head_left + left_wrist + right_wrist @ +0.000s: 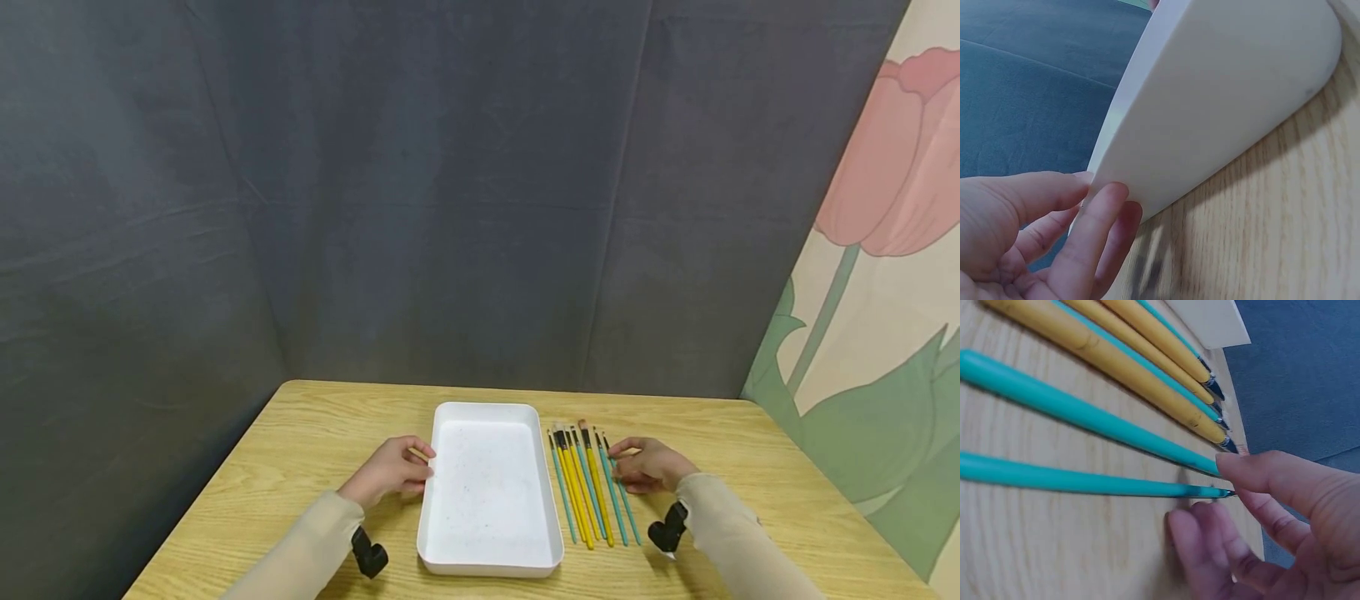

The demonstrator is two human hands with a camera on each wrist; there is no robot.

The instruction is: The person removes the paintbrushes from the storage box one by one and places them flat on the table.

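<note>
A white rectangular tray [491, 492] lies on the table. At its left side is my left hand [393, 468], its fingertips touching the rim and outer wall in the left wrist view. The paintbrushes [585, 483], with teal and yellow handles, lie in a row right of the tray. My right hand [651, 464] hovers by the row's right end. In the right wrist view, its thumb and fingers stand apart around the bristle end of the outermost teal paintbrush [1085, 478], without a visible pinch.
The wooden table [345, 425] has a dark fabric backdrop [450, 208] behind it and on the left. A wall with a painted tulip [877, 158] stands to the right. Both wrists wear small black cameras [369, 553].
</note>
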